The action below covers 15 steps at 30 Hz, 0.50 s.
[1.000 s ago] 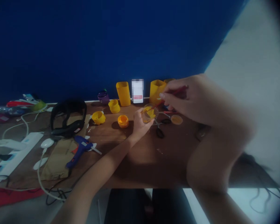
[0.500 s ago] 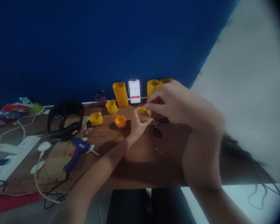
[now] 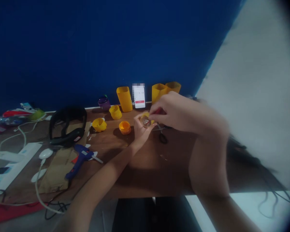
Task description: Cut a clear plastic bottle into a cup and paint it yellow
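Note:
A small clear cup [image 3: 145, 121] with yellow paint on its wall is tilted in my left hand [image 3: 140, 129], its fingers wrapped round the side. My right hand [image 3: 170, 109] closes in a pinch over the cup's right edge. A slim red-handled tool [image 3: 160, 111] shows between its fingers, but the working end is hidden. Just left of my left hand stands an open pot of orange-yellow paint [image 3: 124, 128]. Scissors [image 3: 162, 138] with dark handles lie on the table under my right hand, partly covered.
Small yellow cups [image 3: 99, 124] and tall yellow containers [image 3: 124, 99] stand further back, beside a lit phone [image 3: 139, 96] and a purple cup [image 3: 103, 102]. Leftward are a black headset [image 3: 67, 125], a blue glue gun [image 3: 81, 158], a power strip [image 3: 16, 164] and loose cables.
The clear cup has turned and tipped in my left hand, moving slightly left. My right hand has moved down a little with it, uncovering more of the yellow containers behind.

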Each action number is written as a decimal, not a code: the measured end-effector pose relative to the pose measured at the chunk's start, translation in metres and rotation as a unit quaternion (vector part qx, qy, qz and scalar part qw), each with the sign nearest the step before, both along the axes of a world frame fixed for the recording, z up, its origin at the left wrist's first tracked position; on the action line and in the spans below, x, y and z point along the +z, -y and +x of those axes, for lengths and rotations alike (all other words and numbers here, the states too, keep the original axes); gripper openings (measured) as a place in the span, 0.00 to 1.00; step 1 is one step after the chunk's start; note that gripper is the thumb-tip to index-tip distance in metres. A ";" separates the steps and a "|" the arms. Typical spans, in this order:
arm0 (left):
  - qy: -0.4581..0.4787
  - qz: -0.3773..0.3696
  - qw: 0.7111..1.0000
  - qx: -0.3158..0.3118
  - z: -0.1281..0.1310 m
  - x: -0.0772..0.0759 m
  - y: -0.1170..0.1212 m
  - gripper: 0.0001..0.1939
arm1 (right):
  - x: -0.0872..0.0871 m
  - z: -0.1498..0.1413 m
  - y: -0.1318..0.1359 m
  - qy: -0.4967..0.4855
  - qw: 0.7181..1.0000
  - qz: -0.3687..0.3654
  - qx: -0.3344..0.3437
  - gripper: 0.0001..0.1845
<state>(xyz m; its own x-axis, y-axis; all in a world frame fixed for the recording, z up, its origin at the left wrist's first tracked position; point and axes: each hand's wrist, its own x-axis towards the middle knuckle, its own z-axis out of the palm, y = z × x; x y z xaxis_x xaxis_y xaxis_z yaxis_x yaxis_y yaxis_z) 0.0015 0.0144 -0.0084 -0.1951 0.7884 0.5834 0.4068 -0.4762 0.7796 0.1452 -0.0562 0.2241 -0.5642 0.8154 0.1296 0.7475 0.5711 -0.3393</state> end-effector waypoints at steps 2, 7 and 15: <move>-0.003 0.011 1.000 -0.012 -0.001 -0.002 -0.002 0.36 | 0.002 -0.001 0.003 -0.003 1.000 0.007 0.000 0.18; -0.040 0.017 0.998 -0.044 -0.003 -0.007 -0.007 0.33 | 0.005 -0.005 0.004 -0.005 1.000 0.017 0.002 0.20; -0.077 0.046 0.996 -0.027 -0.005 -0.006 -0.004 0.29 | 0.004 -0.005 0.005 0.000 1.000 0.014 0.024 0.23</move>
<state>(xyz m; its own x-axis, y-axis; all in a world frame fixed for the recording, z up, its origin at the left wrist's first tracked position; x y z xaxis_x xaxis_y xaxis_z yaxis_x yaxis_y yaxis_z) -0.0040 0.0188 -0.0145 -0.0561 0.7377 0.6728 0.4904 -0.5666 0.6621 0.1404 -0.0615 0.2284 -0.6033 0.7829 0.1520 0.7188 0.6163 -0.3216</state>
